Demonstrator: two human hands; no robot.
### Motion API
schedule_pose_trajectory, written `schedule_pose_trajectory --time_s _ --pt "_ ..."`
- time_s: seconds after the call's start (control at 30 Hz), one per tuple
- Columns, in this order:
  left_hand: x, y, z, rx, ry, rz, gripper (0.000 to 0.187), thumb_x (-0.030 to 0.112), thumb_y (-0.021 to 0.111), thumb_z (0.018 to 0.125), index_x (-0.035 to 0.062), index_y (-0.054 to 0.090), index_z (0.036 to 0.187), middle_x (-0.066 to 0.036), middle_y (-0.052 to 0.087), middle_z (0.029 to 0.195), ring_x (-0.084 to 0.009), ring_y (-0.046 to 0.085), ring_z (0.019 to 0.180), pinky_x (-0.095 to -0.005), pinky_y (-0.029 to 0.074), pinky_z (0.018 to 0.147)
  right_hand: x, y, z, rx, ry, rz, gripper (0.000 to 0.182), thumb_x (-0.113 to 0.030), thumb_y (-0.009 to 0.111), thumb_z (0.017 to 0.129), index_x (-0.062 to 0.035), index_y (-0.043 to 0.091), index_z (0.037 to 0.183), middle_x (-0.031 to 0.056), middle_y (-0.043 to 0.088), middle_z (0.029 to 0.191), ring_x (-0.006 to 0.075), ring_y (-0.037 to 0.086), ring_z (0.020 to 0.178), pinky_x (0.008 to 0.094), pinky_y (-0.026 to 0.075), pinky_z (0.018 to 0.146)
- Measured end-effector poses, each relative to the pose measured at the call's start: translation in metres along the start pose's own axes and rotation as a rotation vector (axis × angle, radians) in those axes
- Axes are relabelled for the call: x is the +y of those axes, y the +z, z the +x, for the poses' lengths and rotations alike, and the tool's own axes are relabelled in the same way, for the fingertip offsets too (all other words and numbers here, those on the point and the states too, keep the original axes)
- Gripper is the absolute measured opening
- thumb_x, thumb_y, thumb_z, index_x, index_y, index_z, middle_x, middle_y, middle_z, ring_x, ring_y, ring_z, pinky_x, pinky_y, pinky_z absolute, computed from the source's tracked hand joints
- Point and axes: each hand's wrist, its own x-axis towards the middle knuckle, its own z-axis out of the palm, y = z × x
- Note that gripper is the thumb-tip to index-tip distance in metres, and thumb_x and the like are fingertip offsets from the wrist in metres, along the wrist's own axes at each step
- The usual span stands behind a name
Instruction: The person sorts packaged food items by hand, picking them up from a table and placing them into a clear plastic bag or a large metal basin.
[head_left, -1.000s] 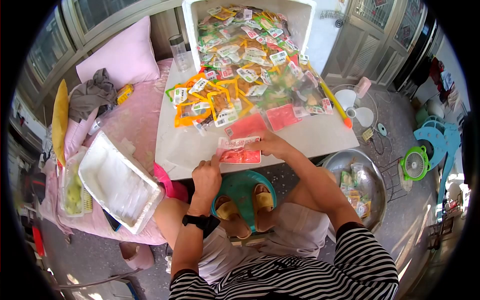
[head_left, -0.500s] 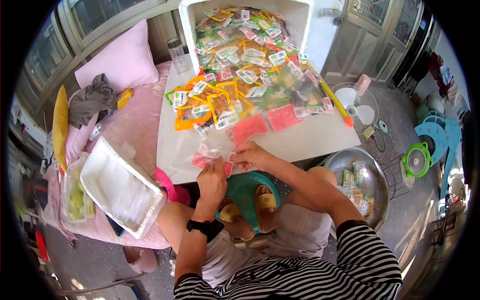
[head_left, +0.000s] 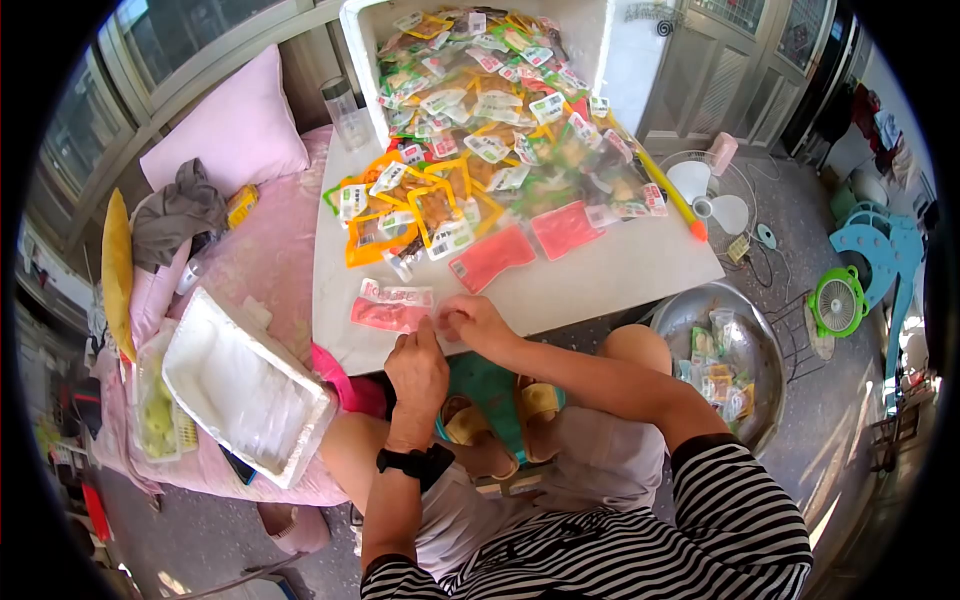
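Black-strapped at the wrist, our left hand (head_left: 418,368) pinches the lower right corner of a red packet (head_left: 388,308) by the table's (head_left: 625,265) near left corner. We cannot tell whether our right hand (head_left: 478,322), just beside, grips anything. Beyond lie two red packets (head_left: 492,258); toward the far edge, a foam box (head_left: 361,70).

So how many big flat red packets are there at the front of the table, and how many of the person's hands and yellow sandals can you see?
Red packets: 3
Hands, one left hand and one right hand: 2
Yellow sandals: 2
Total: 7
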Motion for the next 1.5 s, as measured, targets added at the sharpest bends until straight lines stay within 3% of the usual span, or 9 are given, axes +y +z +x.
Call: schedule_pose_trajectory --time_s 0.1,0.4,0.5,0.57,0.67,0.87,1.07,1.17,1.5 --pt "-0.001 -0.001 0.0 0.004 -0.001 -0.002 0.023 0.002 0.054 0.079 -0.0015 0.061 0.101 -0.015 0.063 0.07 -0.0324 0.062 0.066 -0.0418 0.049 0.056 -0.015 -0.003 -0.006 -0.159 0.285 -0.038 0.021 -0.002 0.044 0.086 0.0003 0.06 0.1 0.0074 0.061 0.09 0.0152 0.06 0.08 0.0289 0.053 0.065" --pt "-0.002 -0.005 0.0 -0.029 -0.016 0.018 0.024 0.001 0.056 0.078 -0.0005 0.062 0.1 -0.016 0.062 0.069 -0.0326 0.061 0.065 -0.0423 0.049 0.055 -0.015 -0.003 0.009 -0.356 0.339 0.175 0.02 -0.006 0.048 0.082 -0.0039 0.06 0.098 0.0089 0.062 0.092 0.0232 0.062 0.086 0.0349 0.053 0.069" --pt "-0.007 -0.003 -0.001 -0.049 -0.031 0.04 0.023 0.001 0.058 0.076 0.0004 0.063 0.098 -0.017 0.062 0.068 -0.0337 0.06 0.064 -0.0432 0.048 0.055 -0.028 -0.036 0.018 -0.263 -0.068 -0.694 0.021 -0.008 0.05 0.083 -0.0043 0.062 0.101 0.0113 0.061 0.106 0.0262 0.061 0.086 0.038 0.051 0.069" --pt "-0.006 -0.007 0.0 -0.075 -0.047 0.018 0.021 0.001 0.059 0.076 0.001 0.063 0.097 -0.017 0.061 0.068 -0.0344 0.06 0.063 -0.0441 0.048 0.055 -0.056 -0.057 0.015 -0.049 -0.052 -1.107 0.026 -0.006 0.056 0.073 -0.0017 0.058 0.099 0.0142 0.061 0.1 0.0346 0.059 0.092 0.0369 0.051 0.073" --pt "-0.009 0.002 -0.003 -0.05 -0.019 -0.02 0.015 0.001 0.057 0.075 0.0009 0.06 0.09 -0.016 0.061 0.069 -0.0344 0.06 0.065 -0.0444 0.048 0.055 -0.015 -0.101 0.034 0.184 -0.654 -1.285 0.022 -0.009 0.058 0.073 -0.0019 0.061 0.094 0.0109 0.061 0.096 0.0323 0.055 0.099 0.0379 0.049 0.076" --pt "-0.009 -0.002 -0.005 -0.094 -0.048 -0.006 0.009 0.003 0.057 0.076 0.0029 0.059 0.085 -0.016 0.061 0.068 -0.0343 0.06 0.064 -0.0456 0.048 0.055 0.0 -0.111 0.049 0.148 -0.609 -1.549 0.019 -0.008 0.061 0.074 -0.0038 0.062 0.092 0.0091 0.062 0.091 0.0292 0.055 0.098 0.0394 0.048 0.077" --pt "-0.009 -0.001 -0.003 -0.029 -0.056 -0.042 0.01 0.005 0.058 0.078 0.0023 0.06 0.088 -0.016 0.06 0.065 -0.035 0.06 0.061 -0.0456 0.047 0.053 -0.034 -0.114 0.026 -0.021 -0.317 -0.399 0.017 -0.018 0.063 0.081 -0.0076 0.068 0.094 0.0059 0.065 0.077 0.0204 0.063 0.072 0.0349 0.049 0.064" --pt "-0.01 0.004 -0.004 0.017 -0.085 -0.06 0.012 0.005 0.059 0.078 0.002 0.061 0.09 -0.016 0.059 0.063 -0.0355 0.059 0.06 -0.0455 0.047 0.052 -0.074 -0.112 -0.003 -0.105 0.225 -0.101 0.024 -0.024 0.067 0.08 -0.0063 0.068 0.096 0.0039 0.065 0.077 0.0141 0.062 0.07 0.0296 0.049 0.057" --pt "-0.007 -0.002 -0.003 0.038 -0.038 -0.007 0.017 0.006 0.059 0.08 0.0009 0.06 0.096 -0.014 0.061 0.068 -0.0331 0.06 0.062 -0.0439 0.048 0.053 -0.052 -0.09 0.001 -0.236 0.401 -0.049 0.024 -0.028 0.069 0.078 -0.0064 0.067 0.088 0.0029 0.065 0.076 0.0107 0.061 0.066 0.0253 0.048 0.052"
